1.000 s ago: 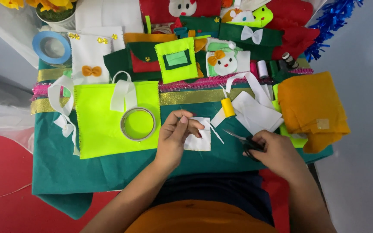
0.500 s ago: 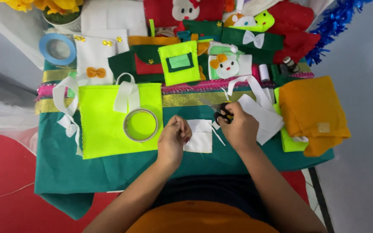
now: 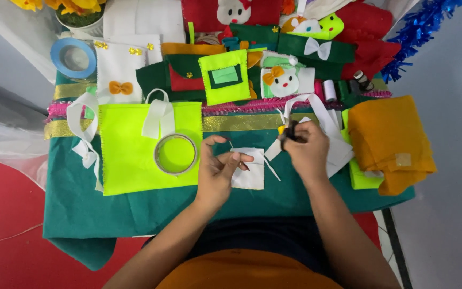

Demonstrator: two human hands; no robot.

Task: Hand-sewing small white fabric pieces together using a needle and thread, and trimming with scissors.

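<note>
Left hand [image 3: 217, 171] pinches a thin needle [image 3: 232, 147] over a small white felt square [image 3: 249, 169] lying flat on green felt [image 3: 135, 214]. Right hand [image 3: 306, 150] clenches dark scissors [image 3: 290, 131] just right of the square.

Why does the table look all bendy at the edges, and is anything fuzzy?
Head view: the wide lens bows the edges, so the green cloth curves; light is soft and even, with only faint shadows; the right hand looks slightly smeared, while the left hand and tape ring look sharp; no glare.
</note>
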